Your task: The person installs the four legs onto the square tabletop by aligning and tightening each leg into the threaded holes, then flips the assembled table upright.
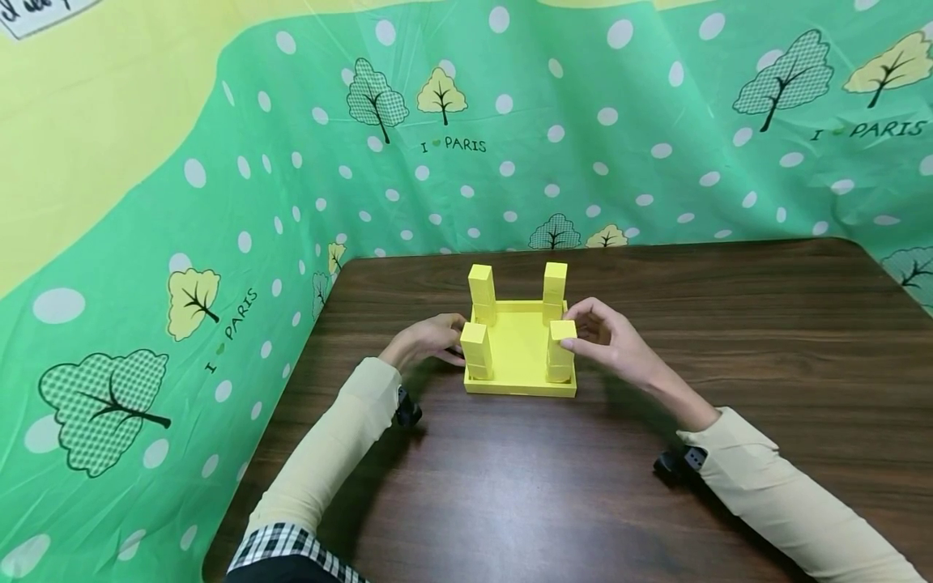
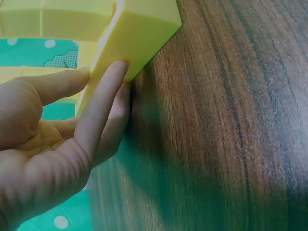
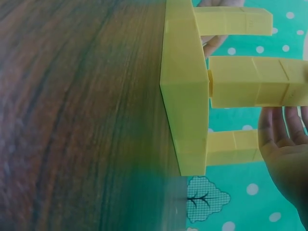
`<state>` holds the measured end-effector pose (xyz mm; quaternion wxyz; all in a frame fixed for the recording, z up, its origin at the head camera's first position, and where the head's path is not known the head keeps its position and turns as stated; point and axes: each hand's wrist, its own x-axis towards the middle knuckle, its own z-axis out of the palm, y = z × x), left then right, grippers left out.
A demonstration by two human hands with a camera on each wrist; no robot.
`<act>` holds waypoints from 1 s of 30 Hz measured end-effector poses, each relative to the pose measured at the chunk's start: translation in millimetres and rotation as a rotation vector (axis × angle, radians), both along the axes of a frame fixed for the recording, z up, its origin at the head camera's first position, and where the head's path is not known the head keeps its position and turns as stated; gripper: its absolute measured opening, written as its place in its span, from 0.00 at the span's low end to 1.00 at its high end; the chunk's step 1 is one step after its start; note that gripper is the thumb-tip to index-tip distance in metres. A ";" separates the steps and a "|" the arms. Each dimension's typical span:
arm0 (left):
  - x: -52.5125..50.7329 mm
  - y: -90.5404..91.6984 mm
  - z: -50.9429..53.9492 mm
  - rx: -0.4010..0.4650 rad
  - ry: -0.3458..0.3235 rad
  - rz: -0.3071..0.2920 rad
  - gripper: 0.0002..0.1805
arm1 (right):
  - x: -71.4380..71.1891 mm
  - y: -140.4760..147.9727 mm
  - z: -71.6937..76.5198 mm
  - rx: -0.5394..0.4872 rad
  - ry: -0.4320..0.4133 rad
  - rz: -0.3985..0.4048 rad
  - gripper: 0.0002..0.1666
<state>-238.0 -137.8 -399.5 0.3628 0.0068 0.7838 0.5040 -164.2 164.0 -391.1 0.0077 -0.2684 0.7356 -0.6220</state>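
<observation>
A shallow yellow square tray (image 1: pixel 519 389) sits on the table, with a yellow block column upright at each corner. Straight fingers of my left hand (image 1: pixel 430 336) touch the tray's left side; in the left wrist view, the thumb of the left hand (image 2: pixel 48 125) lies by the rim. At the near right corner, my right hand (image 1: pixel 615 344) pinches the upper part of a block column (image 1: pixel 560 360) between thumb and fingers. Seams on that block column (image 3: pixel 255 82) show stacked blocks. The near left column (image 1: pixel 477 352) stands close to my left hand.
Two more columns stand at the back corners, a far left column (image 1: pixel 482 291) and a far right column (image 1: pixel 554 291). Dark wood table (image 1: pixel 510 486) surrounds the tray. A green dotted cloth (image 1: pixel 510 186) hangs behind and along the left side.
</observation>
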 end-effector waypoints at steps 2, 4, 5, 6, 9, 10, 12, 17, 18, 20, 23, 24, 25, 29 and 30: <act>-0.1 -0.1 -0.1 -0.001 -0.001 0.001 0.20 | -0.1 0.7 -0.6 0.014 0.003 -0.007 0.17; -0.2 -0.3 -0.4 0.000 -0.002 0.003 0.20 | 0.1 1.7 -1.4 0.032 0.006 -0.009 0.18; -0.1 -0.3 -0.6 0.002 -0.002 0.004 0.20 | 0.0 2.2 -2.0 0.040 0.009 -0.008 0.18; -0.1 -0.4 -0.5 0.002 -0.002 0.005 0.20 | -0.1 2.8 -2.7 0.048 0.015 -0.004 0.18; 0.3 -0.3 -0.6 0.003 -0.002 0.006 0.20 | -0.7 4.6 -3.7 0.072 0.040 -0.005 0.15; 0.4 -0.3 -0.7 0.004 -0.001 0.006 0.19 | -1.2 5.1 -3.4 0.078 0.042 -0.006 0.15; 0.6 -0.6 -0.6 0.006 0.000 0.006 0.19 | -2.8 6.3 -1.9 0.093 0.048 -0.012 0.15; 0.9 -0.9 -0.8 0.007 0.007 0.003 0.18 | -8.1 7.9 0.8 0.043 0.001 0.072 0.18; 1.0 -0.8 -0.7 0.004 0.008 0.002 0.18 | -8.9 7.8 0.7 0.024 -0.012 0.104 0.19; 0.7 -0.4 -0.9 0.002 0.007 0.005 0.18 | -10.3 7.1 0.3 -0.015 -0.041 0.166 0.20; -0.1 -0.1 -1.5 -0.002 0.010 0.007 0.18 | -12.8 5.0 -0.2 -0.089 -0.073 0.258 0.22; -0.5 0.0 -1.9 -0.002 0.011 0.007 0.18 | -13.5 4.3 -0.2 -0.118 -0.088 0.286 0.22; -0.8 0.0 -2.2 -0.003 0.012 0.008 0.18 | -14.3 3.6 -0.4 -0.149 -0.099 0.315 0.22; -1.1 -0.1 -2.9 -0.010 0.014 0.006 0.18 | -16.2 2.2 -1.4 -0.219 -0.132 0.385 0.22; -1.3 -0.1 -3.3 -0.012 0.014 0.006 0.18 | -16.5 2.1 -1.9 -0.226 -0.136 0.394 0.22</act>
